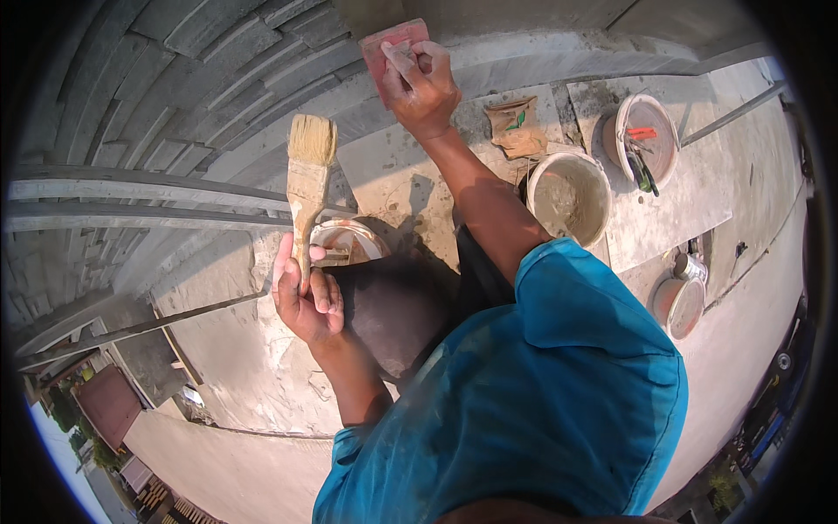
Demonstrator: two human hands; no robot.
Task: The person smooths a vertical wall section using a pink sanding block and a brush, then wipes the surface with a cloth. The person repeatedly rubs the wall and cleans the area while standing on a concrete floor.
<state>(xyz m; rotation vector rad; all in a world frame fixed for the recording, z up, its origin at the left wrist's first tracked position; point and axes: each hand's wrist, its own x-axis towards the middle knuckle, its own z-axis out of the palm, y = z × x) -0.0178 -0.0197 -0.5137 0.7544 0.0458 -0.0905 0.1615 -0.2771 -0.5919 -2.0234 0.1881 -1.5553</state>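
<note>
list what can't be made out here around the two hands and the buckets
Head view only:
- Red float: mostly covered by the right hand.
- Small pail: contents hidden by the left hand and brush.
- Tub: tools inside too small to identify.
- Lower-right pail: blurred near the rim.

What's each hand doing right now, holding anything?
Left hand: closed around the handle of a wide paintbrush, bristles up.
Right hand: pressing a red float against the grey wall.

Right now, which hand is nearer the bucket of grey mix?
Right. The right hand presses a red float on the wall, up and left of the bucket. The left hand, holding a brush, is farther off, left of the bucket.
</note>
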